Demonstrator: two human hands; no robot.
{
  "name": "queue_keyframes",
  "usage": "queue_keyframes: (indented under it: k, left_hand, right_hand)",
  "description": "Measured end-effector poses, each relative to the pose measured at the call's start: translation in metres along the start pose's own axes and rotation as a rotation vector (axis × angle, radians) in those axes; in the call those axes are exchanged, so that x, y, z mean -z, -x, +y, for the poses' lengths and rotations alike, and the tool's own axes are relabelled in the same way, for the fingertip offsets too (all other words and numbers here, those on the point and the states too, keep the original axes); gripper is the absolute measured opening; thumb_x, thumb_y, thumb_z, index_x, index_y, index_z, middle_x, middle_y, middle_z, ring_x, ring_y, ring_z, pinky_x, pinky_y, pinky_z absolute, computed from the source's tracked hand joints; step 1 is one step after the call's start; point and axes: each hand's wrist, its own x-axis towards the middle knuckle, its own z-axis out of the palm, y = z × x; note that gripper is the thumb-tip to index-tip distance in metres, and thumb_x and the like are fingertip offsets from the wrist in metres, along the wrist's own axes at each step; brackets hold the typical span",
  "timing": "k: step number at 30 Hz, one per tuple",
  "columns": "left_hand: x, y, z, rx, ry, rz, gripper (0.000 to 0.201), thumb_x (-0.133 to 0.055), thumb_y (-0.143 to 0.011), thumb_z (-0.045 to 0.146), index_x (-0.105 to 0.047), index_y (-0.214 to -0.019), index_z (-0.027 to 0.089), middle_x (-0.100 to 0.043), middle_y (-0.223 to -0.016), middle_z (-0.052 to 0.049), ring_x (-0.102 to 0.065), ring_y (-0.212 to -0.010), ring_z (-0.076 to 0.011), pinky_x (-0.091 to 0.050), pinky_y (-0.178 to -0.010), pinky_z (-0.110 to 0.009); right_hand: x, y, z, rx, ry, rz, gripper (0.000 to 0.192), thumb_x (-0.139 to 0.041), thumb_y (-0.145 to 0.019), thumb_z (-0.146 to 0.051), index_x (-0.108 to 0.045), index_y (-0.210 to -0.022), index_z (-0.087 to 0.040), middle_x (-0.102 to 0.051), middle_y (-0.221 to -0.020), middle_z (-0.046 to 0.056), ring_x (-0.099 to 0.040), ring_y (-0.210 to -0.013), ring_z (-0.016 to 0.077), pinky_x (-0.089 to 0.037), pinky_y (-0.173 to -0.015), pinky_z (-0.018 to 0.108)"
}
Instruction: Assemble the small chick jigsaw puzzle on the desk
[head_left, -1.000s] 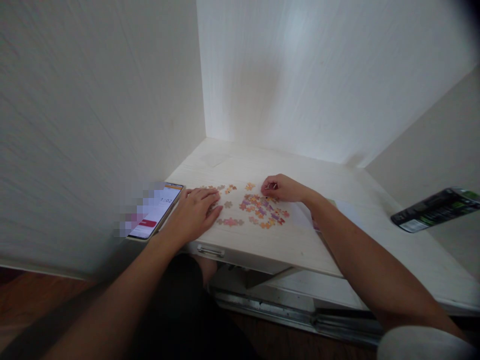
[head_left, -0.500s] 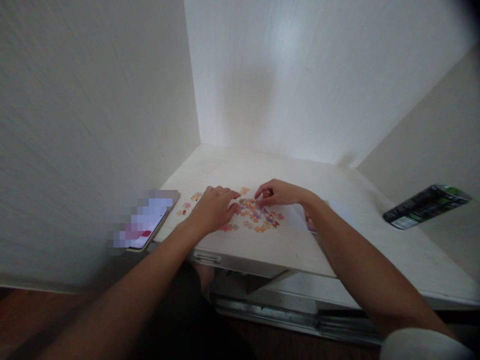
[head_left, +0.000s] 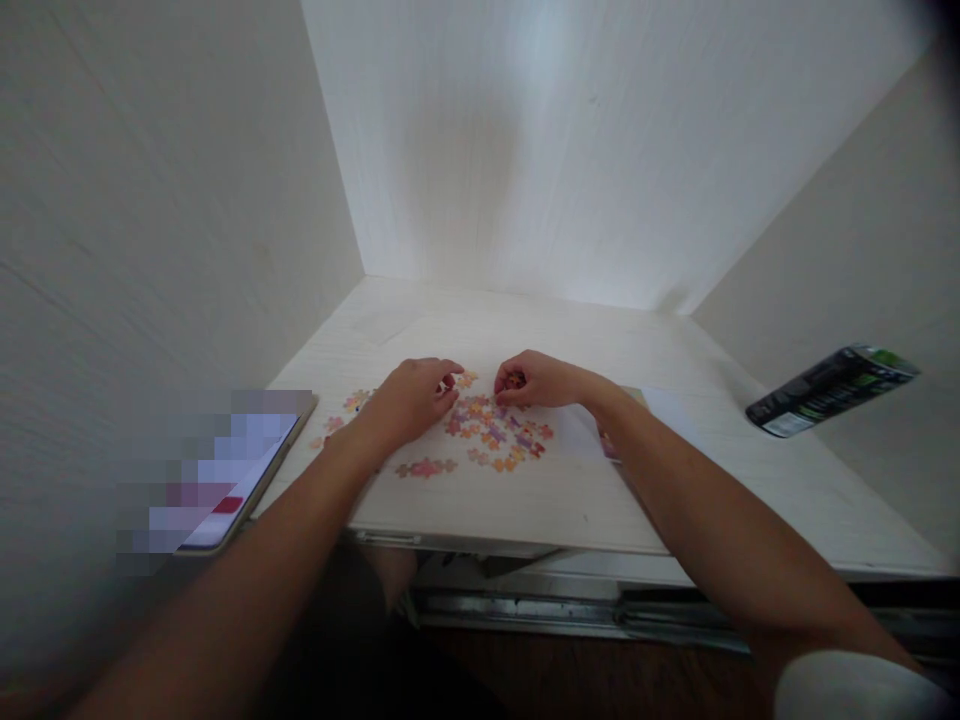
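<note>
Puzzle pieces (head_left: 495, 440) still mostly loose on the desk (head_left: 570, 500).
Your left hand (head_left: 409, 400) curls its fingertips onto a piece at the cluster's top edge; your right hand (head_left: 536, 380) pinches another. Only small clumps look joined; most sorting remains.

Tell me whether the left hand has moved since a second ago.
Yes. The left hand has moved right, away from the phone, onto the puzzle pieces near the right hand.
</note>
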Motion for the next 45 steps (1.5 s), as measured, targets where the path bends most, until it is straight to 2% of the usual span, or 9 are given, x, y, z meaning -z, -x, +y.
queue_keyframes:
  k: [5,10,16,24,30,34,38,42,45]
  left_hand:
    - [0.010,0.005,-0.004,0.038,-0.122,-0.005,0.027,-0.050,-0.088,0.024,-0.072,-0.102,0.018,-0.072,-0.101,-0.009,-0.065,-0.092,-0.0243,-0.047,-0.086,-0.038]
    - [0.009,0.009,0.007,0.022,-0.178,-0.009,0.027,-0.049,-0.088,0.024,-0.075,-0.095,0.019,-0.071,-0.104,-0.011,-0.061,-0.094,-0.0279,-0.044,-0.084,-0.043]
    - [0.002,0.011,0.016,-0.075,-0.168,-0.052,0.026,-0.052,-0.091,0.030,-0.077,-0.095,0.029,-0.069,-0.103,-0.005,-0.059,-0.092,-0.0246,-0.042,-0.081,-0.040]
    - [0.005,0.014,0.013,-0.029,-0.233,-0.010,0.026,-0.051,-0.091,0.030,-0.077,-0.086,0.023,-0.066,-0.099,-0.009,-0.055,-0.093,-0.0267,-0.039,-0.082,-0.043]
    - [0.004,0.015,0.010,0.036,-0.270,0.031,0.029,-0.050,-0.092,0.032,-0.075,-0.085,0.020,-0.066,-0.100,-0.011,-0.055,-0.094,-0.0288,-0.038,-0.083,-0.046]
    - [0.004,0.015,0.016,-0.006,-0.191,0.064,0.024,-0.053,-0.091,0.030,-0.075,-0.094,0.021,-0.067,-0.103,-0.010,-0.056,-0.096,-0.0281,-0.038,-0.084,-0.045]
    - [0.000,0.013,0.026,-0.128,-0.045,0.017,0.026,-0.054,-0.093,0.035,-0.073,-0.107,0.025,-0.069,-0.110,-0.007,-0.059,-0.099,-0.0267,-0.040,-0.085,-0.043]
    - [-0.007,0.012,0.027,-0.175,-0.018,-0.039,0.024,-0.054,-0.093,0.031,-0.073,-0.107,0.025,-0.071,-0.108,-0.006,-0.061,-0.100,-0.0263,-0.042,-0.085,-0.042]
    - [-0.010,0.010,0.022,-0.166,0.041,-0.027,0.023,-0.053,-0.094,0.029,-0.073,-0.104,0.024,-0.072,-0.105,-0.005,-0.064,-0.097,-0.0237,-0.045,-0.087,-0.040]
  right_hand:
    - [0.000,0.001,-0.003,0.004,0.029,0.064,0.026,-0.063,-0.082,-0.034,-0.073,-0.096,-0.014,-0.059,-0.065,0.000,-0.046,-0.056,0.0100,-0.033,-0.055,0.025]
    - [0.004,0.007,-0.005,0.060,-0.036,-0.115,0.044,-0.076,-0.071,-0.044,-0.074,-0.105,-0.017,-0.054,-0.066,-0.003,-0.044,-0.058,0.0100,-0.032,-0.054,0.025]
    - [0.004,0.007,-0.006,0.047,-0.052,-0.133,0.031,-0.074,-0.073,-0.040,-0.074,-0.090,-0.015,-0.058,-0.066,-0.001,-0.046,-0.059,0.0101,-0.033,-0.054,0.025]
    - [0.016,0.011,0.001,0.056,-0.078,-0.140,0.035,-0.063,-0.082,-0.048,-0.073,-0.085,-0.015,-0.063,-0.069,0.001,-0.046,-0.060,0.0110,-0.034,-0.056,0.026]
    - [0.016,0.018,-0.011,0.023,-0.019,-0.241,0.026,-0.070,-0.075,-0.042,-0.075,-0.078,-0.017,-0.065,-0.067,0.001,-0.050,-0.060,0.0120,-0.035,-0.056,0.026]
    - [0.008,0.018,-0.022,0.018,0.055,-0.235,0.024,-0.073,-0.072,-0.041,-0.074,-0.076,-0.017,-0.062,-0.062,-0.001,-0.049,-0.056,0.0109,-0.033,-0.053,0.025]
    - [0.010,0.017,-0.019,0.067,0.071,-0.223,0.030,-0.076,-0.070,-0.044,-0.076,-0.086,-0.018,-0.062,-0.065,-0.001,-0.049,-0.058,0.0112,-0.033,-0.053,0.025]
    - [0.015,0.016,-0.009,0.074,0.056,-0.228,0.031,-0.075,-0.071,-0.040,-0.076,-0.094,-0.018,-0.065,-0.070,0.000,-0.051,-0.061,0.0119,-0.035,-0.056,0.025]
    - [0.017,0.015,-0.004,0.055,0.025,-0.215,0.028,-0.074,-0.071,-0.037,-0.077,-0.092,-0.018,-0.063,-0.069,0.000,-0.050,-0.061,0.0117,-0.035,-0.056,0.025]
